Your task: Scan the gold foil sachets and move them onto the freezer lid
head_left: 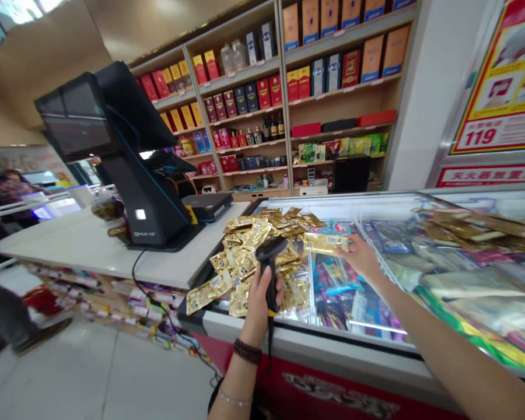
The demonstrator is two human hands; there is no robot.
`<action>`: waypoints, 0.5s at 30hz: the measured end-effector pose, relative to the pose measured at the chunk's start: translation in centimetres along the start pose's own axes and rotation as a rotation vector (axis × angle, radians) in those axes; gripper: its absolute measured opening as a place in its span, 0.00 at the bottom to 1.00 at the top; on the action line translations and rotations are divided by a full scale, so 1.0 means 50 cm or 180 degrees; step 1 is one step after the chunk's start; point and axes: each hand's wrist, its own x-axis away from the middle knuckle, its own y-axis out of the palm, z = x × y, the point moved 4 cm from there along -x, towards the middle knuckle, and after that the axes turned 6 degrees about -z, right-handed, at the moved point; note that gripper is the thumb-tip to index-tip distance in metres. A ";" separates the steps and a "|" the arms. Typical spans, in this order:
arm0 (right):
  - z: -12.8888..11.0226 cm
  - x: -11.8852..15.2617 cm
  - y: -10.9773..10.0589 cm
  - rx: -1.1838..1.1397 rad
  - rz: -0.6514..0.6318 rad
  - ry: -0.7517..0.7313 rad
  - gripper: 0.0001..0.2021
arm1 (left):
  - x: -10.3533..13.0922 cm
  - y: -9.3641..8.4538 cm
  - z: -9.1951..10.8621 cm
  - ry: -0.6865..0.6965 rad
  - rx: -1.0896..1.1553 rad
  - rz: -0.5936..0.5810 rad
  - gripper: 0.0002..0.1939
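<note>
My left hand (261,294) is wrapped round the handle of a black barcode scanner (271,256), held over the front edge of a glass-topped freezer. Pinched by one end in my right hand (359,254) is a flat gold foil packet (324,244), raised above the glass to the right of the scanner. A heap of similar gold packets (249,239) lies on the left part of the freezer top, behind and around the scanner. The scanner's cable drops down past my left wrist.
A black checkout terminal (144,175) stands on the white counter (70,245) at left, a cable (157,303) hanging down its front. More gold packets (472,227) lie on the freezer (354,344) at right. Stocked shelves (245,111) line the back. A person's leg (9,318) shows at far left.
</note>
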 end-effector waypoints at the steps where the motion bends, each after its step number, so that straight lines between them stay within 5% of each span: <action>1: 0.000 0.001 0.003 -0.0108 -0.0077 0.0011 0.19 | 0.001 0.004 -0.001 -0.0010 -0.0022 -0.0027 0.29; 15: -0.018 0.018 0.023 -0.1229 -0.0319 0.0075 0.27 | -0.009 0.129 -0.068 -0.0200 -0.0175 -0.0564 0.30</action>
